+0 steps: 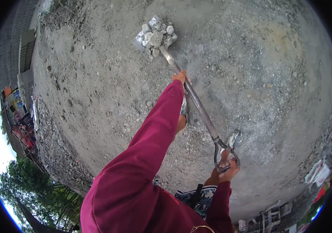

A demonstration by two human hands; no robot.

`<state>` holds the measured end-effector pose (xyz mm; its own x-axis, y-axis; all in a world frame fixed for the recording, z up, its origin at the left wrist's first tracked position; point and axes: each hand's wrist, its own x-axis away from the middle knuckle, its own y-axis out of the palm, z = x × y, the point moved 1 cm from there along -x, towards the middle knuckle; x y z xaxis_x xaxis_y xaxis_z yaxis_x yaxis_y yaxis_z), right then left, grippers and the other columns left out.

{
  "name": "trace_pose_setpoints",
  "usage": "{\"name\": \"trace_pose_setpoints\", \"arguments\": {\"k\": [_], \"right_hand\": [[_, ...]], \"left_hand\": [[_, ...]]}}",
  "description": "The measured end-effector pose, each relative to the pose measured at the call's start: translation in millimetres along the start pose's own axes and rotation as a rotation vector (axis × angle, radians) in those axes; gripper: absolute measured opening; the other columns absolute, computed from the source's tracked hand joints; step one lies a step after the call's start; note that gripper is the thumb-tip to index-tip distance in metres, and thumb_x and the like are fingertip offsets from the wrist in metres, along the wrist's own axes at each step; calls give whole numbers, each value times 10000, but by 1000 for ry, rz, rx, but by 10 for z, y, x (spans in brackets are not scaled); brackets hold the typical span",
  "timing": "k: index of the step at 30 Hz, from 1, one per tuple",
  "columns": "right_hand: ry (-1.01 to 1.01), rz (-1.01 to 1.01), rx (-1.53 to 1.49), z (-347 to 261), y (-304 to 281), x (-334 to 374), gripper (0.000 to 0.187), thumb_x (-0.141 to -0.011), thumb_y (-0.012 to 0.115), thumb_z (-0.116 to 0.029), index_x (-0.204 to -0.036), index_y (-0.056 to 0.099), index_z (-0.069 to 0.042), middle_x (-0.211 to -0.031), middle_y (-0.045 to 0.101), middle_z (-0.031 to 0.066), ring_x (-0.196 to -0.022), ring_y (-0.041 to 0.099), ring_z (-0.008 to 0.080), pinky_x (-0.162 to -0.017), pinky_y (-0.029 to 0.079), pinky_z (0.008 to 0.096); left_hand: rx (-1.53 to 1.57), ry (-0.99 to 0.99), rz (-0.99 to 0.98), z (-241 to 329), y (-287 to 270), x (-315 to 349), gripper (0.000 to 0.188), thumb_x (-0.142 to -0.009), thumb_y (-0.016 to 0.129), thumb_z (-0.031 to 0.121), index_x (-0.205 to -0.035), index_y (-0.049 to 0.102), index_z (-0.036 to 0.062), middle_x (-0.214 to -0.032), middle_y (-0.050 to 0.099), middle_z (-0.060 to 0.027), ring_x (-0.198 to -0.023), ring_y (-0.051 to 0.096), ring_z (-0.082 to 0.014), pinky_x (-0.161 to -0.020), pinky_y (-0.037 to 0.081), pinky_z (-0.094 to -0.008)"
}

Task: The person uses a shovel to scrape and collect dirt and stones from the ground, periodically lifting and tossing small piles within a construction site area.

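Note:
A shovel (199, 105) stretches diagonally in front of me, its flat metal blade (138, 42) at the far end. Grey rocks and rubble (155, 39) are heaped on the blade. Partway down the shaft, my left hand (180, 77) is wrapped round it, the arm in a maroon sleeve reaching far forward. My right hand (229, 169) grips the D-shaped handle (217, 153) at the near end, low and to the right. Whether the blade touches the ground or hangs above it, I cannot tell.
Gravelly grey ground (271, 97) spreads all around, strewn with small stones. My feet stand close by the shaft. A block wall (12, 42) rises at the far left, with trees (38, 194) at the lower left. Pale stacked items (319, 173) lie at the right edge.

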<state>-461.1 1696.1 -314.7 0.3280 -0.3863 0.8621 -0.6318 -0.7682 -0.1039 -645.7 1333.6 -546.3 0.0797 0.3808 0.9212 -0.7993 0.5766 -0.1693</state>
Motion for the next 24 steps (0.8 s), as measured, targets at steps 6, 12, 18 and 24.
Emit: {"name": "trace_pose_setpoints", "arguments": {"k": [6,12,18,24], "right_hand": [[24,-176,-10,-44,1843,571,85,-751,651,-58,-773,571,-77,-549,459,-1,-402,431,130,-402,401,285],[-54,-419,118,-536,2900,1828,109,-743,649,-91,-725,542,-86,-533,437,10,-408,440,159,-403,400,318],[-139,-655,415,-1003,3361,3162,124,-788,597,-136,-706,504,-131,-527,412,-16,-410,410,137,-397,391,310],[-174,-739,757,-1423,3659,3870,93,-756,616,-132,-773,532,-97,-512,425,6,-374,411,157,-364,390,309]], "left_hand": [[234,324,-54,2428,-966,422,250,-790,618,180,-934,500,13,-747,573,-126,-579,601,-257,-510,541,-437],[440,452,-6,4039,-2326,1506,305,-778,616,184,-984,446,37,-749,551,-119,-572,596,-253,-511,554,-441],[706,433,90,4184,-3853,2341,351,-800,607,214,-1061,439,49,-760,571,-140,-537,600,-266,-484,556,-443],[1031,180,201,3296,-4692,2682,354,-819,627,200,-1069,430,45,-782,572,-142,-568,601,-273,-505,561,-474]]}}
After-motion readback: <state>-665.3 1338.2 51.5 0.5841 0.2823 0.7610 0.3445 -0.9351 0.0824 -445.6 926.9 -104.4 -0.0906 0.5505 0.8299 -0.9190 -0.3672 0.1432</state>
